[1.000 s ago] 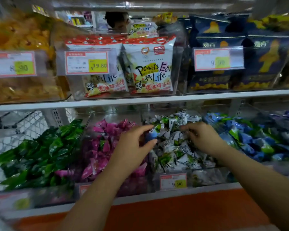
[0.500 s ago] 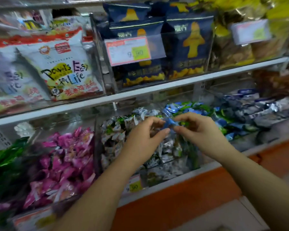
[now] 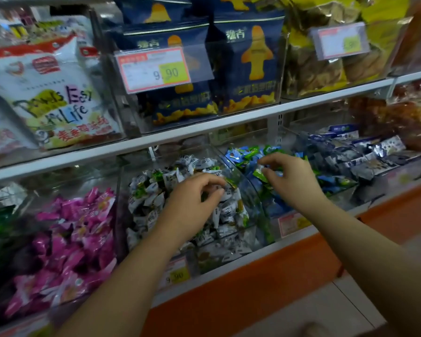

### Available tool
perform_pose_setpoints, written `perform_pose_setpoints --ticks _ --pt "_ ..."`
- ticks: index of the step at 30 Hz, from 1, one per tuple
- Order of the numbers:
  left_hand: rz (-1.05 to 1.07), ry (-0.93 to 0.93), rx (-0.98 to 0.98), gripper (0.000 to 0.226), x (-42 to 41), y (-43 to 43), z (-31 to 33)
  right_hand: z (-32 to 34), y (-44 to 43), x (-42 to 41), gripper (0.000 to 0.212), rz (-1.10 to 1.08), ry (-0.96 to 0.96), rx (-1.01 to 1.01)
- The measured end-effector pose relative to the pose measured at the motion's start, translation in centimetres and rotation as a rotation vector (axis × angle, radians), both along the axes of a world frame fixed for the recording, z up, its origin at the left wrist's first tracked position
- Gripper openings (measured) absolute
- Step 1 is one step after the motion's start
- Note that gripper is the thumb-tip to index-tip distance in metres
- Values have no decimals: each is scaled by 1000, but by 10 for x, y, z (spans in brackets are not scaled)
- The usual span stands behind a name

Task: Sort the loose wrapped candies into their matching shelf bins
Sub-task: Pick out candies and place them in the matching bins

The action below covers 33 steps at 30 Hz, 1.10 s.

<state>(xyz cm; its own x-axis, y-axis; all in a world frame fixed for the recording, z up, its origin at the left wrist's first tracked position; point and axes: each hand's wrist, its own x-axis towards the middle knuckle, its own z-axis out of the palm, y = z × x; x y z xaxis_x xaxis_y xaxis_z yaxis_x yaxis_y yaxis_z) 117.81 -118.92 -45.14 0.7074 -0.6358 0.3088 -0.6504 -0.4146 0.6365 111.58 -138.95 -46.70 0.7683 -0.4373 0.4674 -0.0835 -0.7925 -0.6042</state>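
Most of the sorting looks done: the middle bin [image 3: 231,249], a clear one on the lower shelf, holds a heap of white wrapped candies [image 3: 153,188]; the pink candies [image 3: 66,234] left of that bin and the blue and green candies [image 3: 243,154] in the compartment just right of it each look nearly pure in colour, and dark silver packets [image 3: 365,154] lie further right of it. What is left, I judge, is picking the last strays out of the white heap, though blur hides whether any remain. The left hand [image 3: 195,203] reaches palm-down over the middle bin, fingers curled with their tips among the white wrappers; whether it pinches one cannot be told. The right hand [image 3: 289,176] hovers just right of that bin, above the blue and green heap, wrist raised, thumb and forefinger seemingly closed on a green wrapper [image 3: 259,175], likely a stray being set home
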Motion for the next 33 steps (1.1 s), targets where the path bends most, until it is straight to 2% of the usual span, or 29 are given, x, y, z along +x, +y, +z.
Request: perform_pose_setpoints --ticks 8,15,20,24,29,33 --pt "172 -70 -33 15 10 103 19 31 115 22 17 347 65 -95" --pt "484 -65 -70 11 25 236 19 39 218 55 19 583 204 -178" --pt "652 -73 -157 11 36 304 5 33 277 82 18 725 233 -227" --pt "646 2 -113 14 47 327 -9 26 307 107 23 792 342 -311" --pt "588 29 -12 26 55 337 -20 16 330 148 29 766 403 -452" --pt "552 47 -4 27 58 340 -23 5 338 177 31 717 442 -506"
